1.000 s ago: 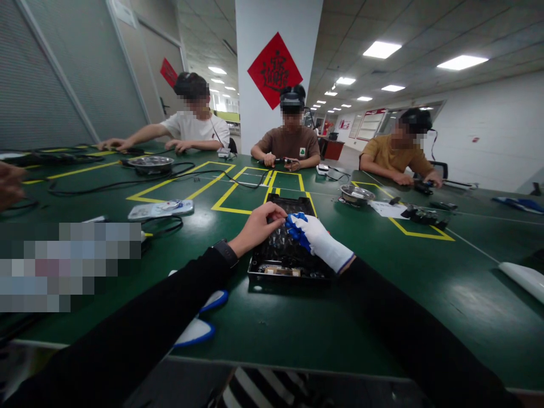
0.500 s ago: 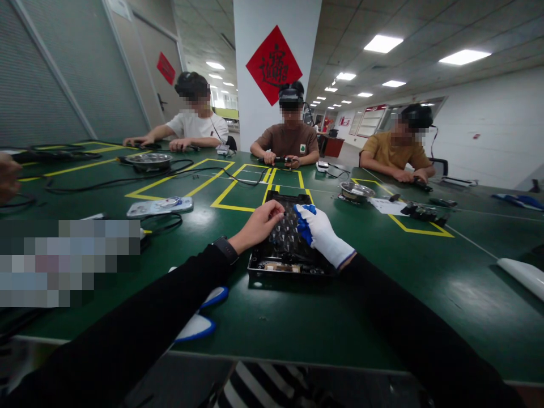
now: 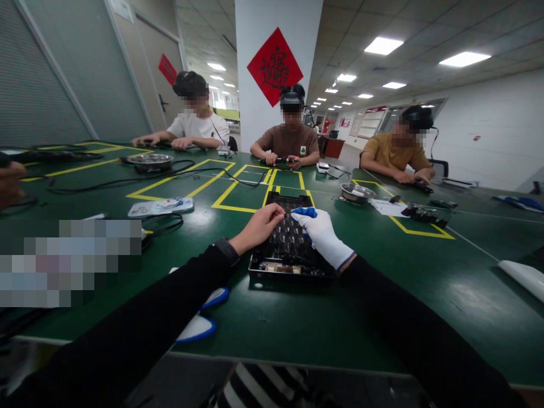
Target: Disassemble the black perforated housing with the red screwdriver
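Observation:
On the table in front of me lies a black plastic housing, open on top. Rows of small pale, shiny bits show on its inner floor, and a tan strip lies along its near edge. My left hand, bare with a dark wristband, is over the housing's left side. Its thumb and fingers are pinched together, with a small dark speck at the tips that I cannot name. My right hand wears a white and blue glove. Its fingers are curled together over the housing's right side; whatever they hold is hidden.
Another white and blue glove lies under my left forearm. A phone-like pale blue object is at left, near black cables. Metal bowls and dark parts stand farther off. Several people work around the green table.
My right hand has turned slightly, with its gloved fingertips shifting a little left toward my left hand. My left hand stays pinched in nearly the same place.

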Demonstrator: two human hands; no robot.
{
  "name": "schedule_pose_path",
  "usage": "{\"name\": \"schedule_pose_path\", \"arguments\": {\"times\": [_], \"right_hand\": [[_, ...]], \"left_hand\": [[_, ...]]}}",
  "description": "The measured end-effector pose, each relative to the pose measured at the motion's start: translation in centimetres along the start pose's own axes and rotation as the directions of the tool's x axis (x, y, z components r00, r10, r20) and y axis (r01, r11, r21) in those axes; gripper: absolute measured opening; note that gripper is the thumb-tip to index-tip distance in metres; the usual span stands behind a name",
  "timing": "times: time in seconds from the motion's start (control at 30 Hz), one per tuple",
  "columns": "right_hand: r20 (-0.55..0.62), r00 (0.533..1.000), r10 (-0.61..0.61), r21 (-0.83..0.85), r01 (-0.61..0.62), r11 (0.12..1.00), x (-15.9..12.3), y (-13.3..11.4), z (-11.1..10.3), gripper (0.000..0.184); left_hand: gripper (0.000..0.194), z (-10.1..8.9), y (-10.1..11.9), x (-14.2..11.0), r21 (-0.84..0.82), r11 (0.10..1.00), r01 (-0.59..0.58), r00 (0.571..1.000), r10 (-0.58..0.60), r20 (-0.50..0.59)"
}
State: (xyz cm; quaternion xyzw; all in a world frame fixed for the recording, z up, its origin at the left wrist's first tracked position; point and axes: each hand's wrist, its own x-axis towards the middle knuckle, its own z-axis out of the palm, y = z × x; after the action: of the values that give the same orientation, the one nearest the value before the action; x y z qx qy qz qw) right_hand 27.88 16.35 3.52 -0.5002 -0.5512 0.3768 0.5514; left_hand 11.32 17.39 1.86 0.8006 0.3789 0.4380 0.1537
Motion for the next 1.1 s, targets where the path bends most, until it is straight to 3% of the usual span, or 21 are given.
{"name": "schedule_pose_path", "arguments": {"times": [0.23, 0.57, 0.77, 1.1], "right_hand": [[0.116, 0.973, -0.201, -0.139, 0.216, 0.966, -0.01, -0.25, 0.28, 0.018], [0.154, 0.973, -0.173, -0.185, 0.201, 0.962, 0.26, 0.26, 0.11, 0.017], [0.189, 0.969, -0.156, -0.113, 0.179, 0.977, 0.31, 0.40, 0.19, 0.018], [0.174, 0.971, -0.162, -0.230, 0.200, 0.953, 0.45, 0.50, -0.04, 0.017]], "left_hand": [[0.015, 0.03, 0.18, 0.00, 0.009, 1.000, -0.007, 1.000, 0.007, 0.017], [0.018, -0.17, 0.42, 0.03, 0.043, 0.999, -0.004, 1.000, 0.004, 0.015], [0.020, -0.05, 0.14, 0.05, 0.043, 0.999, 0.018, 1.000, -0.018, 0.011], [0.019, -0.22, 0.41, -0.06, 0.054, 0.997, 0.055, 0.998, -0.055, -0.007]]}}
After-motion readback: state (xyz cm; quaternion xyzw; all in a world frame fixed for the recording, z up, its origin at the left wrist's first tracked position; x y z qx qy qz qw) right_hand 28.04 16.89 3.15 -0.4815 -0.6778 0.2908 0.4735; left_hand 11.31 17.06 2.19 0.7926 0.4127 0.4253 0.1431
